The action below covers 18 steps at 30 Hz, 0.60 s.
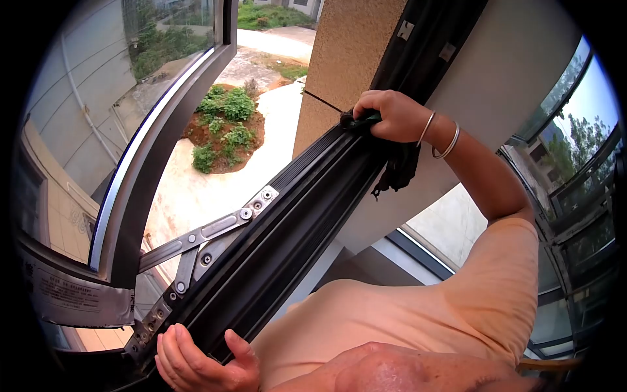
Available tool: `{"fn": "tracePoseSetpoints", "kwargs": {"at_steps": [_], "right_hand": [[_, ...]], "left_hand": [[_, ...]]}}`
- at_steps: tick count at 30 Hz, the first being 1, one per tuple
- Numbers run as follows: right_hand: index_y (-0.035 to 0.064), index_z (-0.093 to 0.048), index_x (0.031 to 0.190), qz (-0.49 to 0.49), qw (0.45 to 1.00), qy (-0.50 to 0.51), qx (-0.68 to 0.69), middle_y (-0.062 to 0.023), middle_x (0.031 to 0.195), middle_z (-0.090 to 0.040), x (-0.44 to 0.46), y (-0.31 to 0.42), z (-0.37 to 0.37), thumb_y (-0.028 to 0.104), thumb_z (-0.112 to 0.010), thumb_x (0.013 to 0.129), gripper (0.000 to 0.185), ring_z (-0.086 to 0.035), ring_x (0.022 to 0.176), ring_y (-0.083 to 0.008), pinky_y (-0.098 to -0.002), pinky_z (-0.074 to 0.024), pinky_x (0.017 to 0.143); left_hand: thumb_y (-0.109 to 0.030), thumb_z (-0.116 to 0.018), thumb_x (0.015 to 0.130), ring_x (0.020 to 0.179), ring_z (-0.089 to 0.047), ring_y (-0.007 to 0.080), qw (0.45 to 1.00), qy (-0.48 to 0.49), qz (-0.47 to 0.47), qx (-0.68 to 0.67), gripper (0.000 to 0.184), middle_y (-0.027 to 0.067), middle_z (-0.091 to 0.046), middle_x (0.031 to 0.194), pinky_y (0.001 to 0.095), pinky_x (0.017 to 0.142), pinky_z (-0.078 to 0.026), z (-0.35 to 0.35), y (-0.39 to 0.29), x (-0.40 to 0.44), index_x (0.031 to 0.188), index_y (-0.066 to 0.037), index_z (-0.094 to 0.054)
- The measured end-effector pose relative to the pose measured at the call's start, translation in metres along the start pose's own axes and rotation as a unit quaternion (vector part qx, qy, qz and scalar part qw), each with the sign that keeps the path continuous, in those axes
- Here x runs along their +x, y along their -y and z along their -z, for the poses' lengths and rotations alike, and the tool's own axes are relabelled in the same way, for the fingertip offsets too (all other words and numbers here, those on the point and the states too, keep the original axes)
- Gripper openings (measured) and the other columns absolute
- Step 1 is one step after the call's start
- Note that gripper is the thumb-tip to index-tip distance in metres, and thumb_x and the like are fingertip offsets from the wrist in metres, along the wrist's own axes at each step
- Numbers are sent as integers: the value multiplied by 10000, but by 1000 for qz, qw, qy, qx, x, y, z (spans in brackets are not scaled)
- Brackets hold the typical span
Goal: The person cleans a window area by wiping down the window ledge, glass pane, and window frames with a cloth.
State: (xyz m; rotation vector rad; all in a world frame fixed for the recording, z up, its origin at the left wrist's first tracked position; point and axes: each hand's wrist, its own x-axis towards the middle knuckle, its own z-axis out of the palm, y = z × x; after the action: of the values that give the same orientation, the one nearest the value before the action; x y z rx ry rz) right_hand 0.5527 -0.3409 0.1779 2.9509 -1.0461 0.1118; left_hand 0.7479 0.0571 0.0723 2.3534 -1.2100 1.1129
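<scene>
My right hand [398, 116], with two bangles [447, 142] at the wrist, is closed around a bunched black cloth [400, 168]. It presses the cloth against the upper corner of a black window frame [287, 215], and a loose end hangs down on the inner side. Near the frame's lower end, my left hand [206, 362] is open, thumb apart from the fingers. The fingertips are at the frame's edge; whether they bear on it I cannot tell. A metal friction hinge [215, 228] joins the frame to the outward-swung window sash [134, 153].
A torn printed label [81, 300] clings to the sash's lower corner. Beyond the opening are pale paving [271, 130] and a planted patch [228, 124]. A tan wall [339, 55] borders the frame; more glazing [571, 144] stands at right.
</scene>
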Motion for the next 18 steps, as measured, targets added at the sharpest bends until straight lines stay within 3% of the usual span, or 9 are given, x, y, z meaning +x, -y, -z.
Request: {"fn": "tracePoseSetpoints", "kwargs": {"at_steps": [1, 4, 5, 8, 10, 11, 14, 15, 18], "right_hand": [[37, -729, 1078, 50, 997, 3, 52, -158, 1149, -709, -4, 7, -1, -6, -612, 744, 356, -665, 1079, -344, -390, -540, 944], [70, -715, 1107, 108, 992, -7, 71, -110, 1133, -724, -9, 5, -5, -15, -617, 758, 371, -687, 1037, -327, -380, -556, 894], [79, -701, 1130, 62, 998, 1, -24, -98, 1118, -732, -9, 7, 0, -11, -624, 765, 384, -699, 1005, -327, -384, -565, 864], [103, -665, 1182, -1, 986, -11, -169, -106, 1060, -747, -2, 1, -5, 13, -651, 779, 413, -724, 929, -330, -410, -582, 793], [85, -664, 1164, -52, 992, -7, -118, -154, 1039, -742, 3, 1, -3, 27, -646, 766, 403, -719, 941, -345, -430, -580, 800], [44, -669, 1140, -22, 1000, -20, -3, -199, 997, -732, 5, -10, -5, 29, -632, 759, 382, -715, 937, -351, -418, -566, 829], [-1, -673, 1119, 28, 993, -38, 113, -199, 970, -726, -1, -10, -7, 11, -605, 754, 371, -708, 910, -328, -377, -548, 848], [-20, -647, 1081, 18, 982, -20, 187, -120, 908, -655, -3, -2, -6, -57, -558, 739, 355, -612, 876, -205, -292, -500, 872], [-16, -660, 1082, 61, 956, 2, 288, -88, 893, -644, -8, 24, -12, -51, -568, 742, 353, -590, 849, -190, -272, -492, 864]], "left_hand": [[-511, -579, 988, 959, -703, 292, 999, -45, 27, -14, 524, 114, -719, 1054, 423, 851, -544, -1, -4, 4, 1197, -36, -654], [-501, -577, 996, 934, -698, 307, 998, -52, 25, -21, 521, 125, -708, 1037, 432, 836, -543, -4, -5, 3, 1185, -21, -648], [-361, -574, 1006, 1231, -603, 353, 998, 37, -43, -13, 519, 191, -602, 1304, 502, 1094, -434, -3, 13, -3, 1364, 11, -525], [-317, -587, 1002, 1206, -607, 376, 998, 46, -53, -3, 493, 203, -601, 1284, 513, 1055, -453, 0, 15, -9, 1352, 24, -523], [-303, -587, 1006, 1178, -610, 391, 997, 38, -60, -9, 486, 206, -599, 1261, 515, 1023, -469, 2, 12, -4, 1345, 38, -519], [-308, -587, 1006, 1172, -610, 393, 998, 29, -61, -12, 489, 207, -598, 1256, 514, 1016, -473, 2, 11, -5, 1342, 41, -518], [-310, -592, 1006, 1151, -614, 395, 998, 10, -54, -20, 484, 209, -602, 1233, 512, 1008, -481, 3, 7, -3, 1327, 46, -526], [-306, -592, 1006, 1147, -617, 394, 998, 5, -51, -21, 475, 211, -602, 1229, 511, 1005, -485, 4, 5, -3, 1319, 47, -532], [-295, -599, 1004, 1128, -634, 380, 999, -1, -26, -37, 440, 199, -622, 1215, 502, 1003, -498, -1, 1, -2, 1293, 34, -560]]}}
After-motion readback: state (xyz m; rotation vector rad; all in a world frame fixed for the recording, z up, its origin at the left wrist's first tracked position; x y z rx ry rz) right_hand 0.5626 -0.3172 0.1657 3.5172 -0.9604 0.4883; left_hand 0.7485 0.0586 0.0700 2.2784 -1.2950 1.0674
